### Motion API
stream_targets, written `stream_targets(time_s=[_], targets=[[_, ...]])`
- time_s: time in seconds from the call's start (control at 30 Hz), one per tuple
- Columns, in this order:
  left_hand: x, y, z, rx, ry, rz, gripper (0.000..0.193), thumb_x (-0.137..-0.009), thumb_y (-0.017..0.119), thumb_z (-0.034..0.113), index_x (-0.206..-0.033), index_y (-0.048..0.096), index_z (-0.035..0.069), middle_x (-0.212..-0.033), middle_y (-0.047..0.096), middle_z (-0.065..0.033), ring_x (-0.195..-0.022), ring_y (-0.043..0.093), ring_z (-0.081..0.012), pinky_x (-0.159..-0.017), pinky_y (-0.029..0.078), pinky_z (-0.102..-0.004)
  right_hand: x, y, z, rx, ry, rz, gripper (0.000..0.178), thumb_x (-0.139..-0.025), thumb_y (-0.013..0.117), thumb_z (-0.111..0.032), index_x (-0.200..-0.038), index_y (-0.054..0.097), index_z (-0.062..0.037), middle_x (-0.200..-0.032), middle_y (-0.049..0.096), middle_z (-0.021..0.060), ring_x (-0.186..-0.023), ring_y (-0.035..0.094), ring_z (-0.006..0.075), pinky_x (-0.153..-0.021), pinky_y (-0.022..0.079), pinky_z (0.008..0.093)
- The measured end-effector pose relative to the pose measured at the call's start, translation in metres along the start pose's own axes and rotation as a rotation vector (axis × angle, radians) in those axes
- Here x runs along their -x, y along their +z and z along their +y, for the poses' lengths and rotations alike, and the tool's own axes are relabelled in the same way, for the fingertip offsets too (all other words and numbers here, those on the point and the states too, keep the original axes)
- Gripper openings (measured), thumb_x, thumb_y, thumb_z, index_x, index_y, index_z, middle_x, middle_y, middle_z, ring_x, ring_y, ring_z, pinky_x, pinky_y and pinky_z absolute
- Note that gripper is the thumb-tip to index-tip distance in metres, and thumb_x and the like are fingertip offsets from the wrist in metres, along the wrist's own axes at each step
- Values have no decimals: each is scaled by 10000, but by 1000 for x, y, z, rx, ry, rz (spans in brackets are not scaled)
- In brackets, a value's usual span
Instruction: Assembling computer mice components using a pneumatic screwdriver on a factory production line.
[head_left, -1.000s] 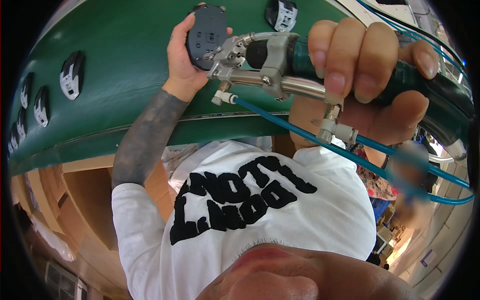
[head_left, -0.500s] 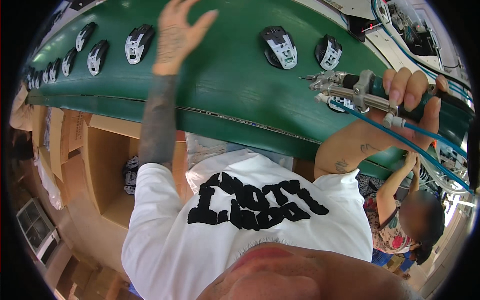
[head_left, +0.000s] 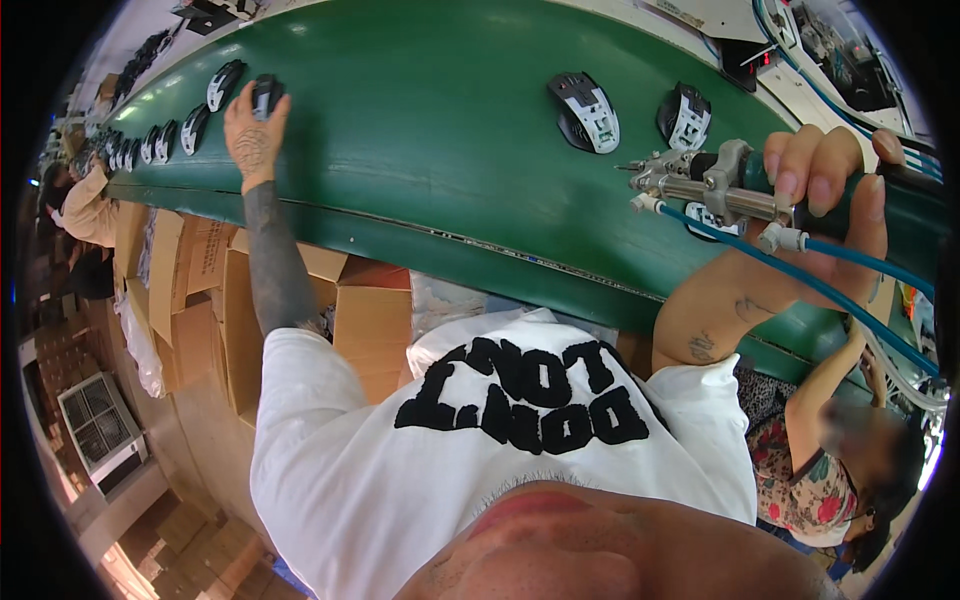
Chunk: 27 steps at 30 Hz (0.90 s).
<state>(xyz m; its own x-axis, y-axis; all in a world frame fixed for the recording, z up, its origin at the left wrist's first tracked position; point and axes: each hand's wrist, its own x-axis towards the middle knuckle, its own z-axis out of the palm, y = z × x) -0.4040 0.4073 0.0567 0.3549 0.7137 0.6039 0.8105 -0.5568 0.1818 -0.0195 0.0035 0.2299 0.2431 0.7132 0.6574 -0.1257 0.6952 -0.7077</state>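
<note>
My left hand reaches to the far left of the green conveyor belt, thumb and fingers closed around a black computer mouse. The hand covers that mouse's near end. In my right hand is a screwdriver with a metal head, dark grip and blue air hoses. Its thin tip points left, above the belt. Beyond the tool lie two half-assembled mice, one black and white mouse and another mouse. A third mouse sits partly hidden under the tool.
Several more mice line the green belt at the left. Open cardboard boxes stand below its near edge. A machine is at the far right. One co-worker sits at right; another person is at far left.
My left hand has moved left and closed around a mouse. The view has shifted, so the belt's things appear farther right. My right hand keeps hold of the screwdriver.
</note>
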Motion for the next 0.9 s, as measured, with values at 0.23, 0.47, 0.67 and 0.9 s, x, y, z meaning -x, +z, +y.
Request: stream_targets(time_s=[0.23, 0.47, 0.67, 0.9], targets=[[9, 4, -71, 124, -113, -122, 728, -706, 794, 364, -1354, 480, 256, -1287, 443, -243, -1184, 464, -400, -982, 422, -429, -5, 24, 11, 43, -105, 206, 359, -869, 543, -58, -1192, 420, 42, -673, 502, 85, -580, 522, 194, -580, 427, 317], [23, -45, -90, 0, -74, -75, 706, -684, 795, 288, -1328, 509, 239, -1224, 485, -222, -1122, 512, -387, -955, 442, -426, -11, 28, 19, -23, -129, 218, 361, -856, 553, -37, -1183, 426, 51, -665, 496, 83, -576, 508, 185, -569, 430, 314], [61, -194, -169, 34, -399, -727, 619, -731, 735, 198, -1297, 516, 80, -1157, 579, -175, -1072, 563, -290, -901, 448, -353, -11, 22, 13, 7, -83, 198, 344, -883, 542, -80, -1185, 428, 38, -685, 477, 80, -602, 493, 200, -605, 412, 341], [80, -199, -180, -46, -630, -949, 588, -758, 719, 274, -1268, 538, 45, -1172, 590, -172, -1097, 561, -302, -911, 448, -357, -15, 23, 36, 75, -36, 186, 356, -880, 558, -97, -1186, 431, 34, -696, 481, 75, -613, 488, 195, -622, 400, 344]])
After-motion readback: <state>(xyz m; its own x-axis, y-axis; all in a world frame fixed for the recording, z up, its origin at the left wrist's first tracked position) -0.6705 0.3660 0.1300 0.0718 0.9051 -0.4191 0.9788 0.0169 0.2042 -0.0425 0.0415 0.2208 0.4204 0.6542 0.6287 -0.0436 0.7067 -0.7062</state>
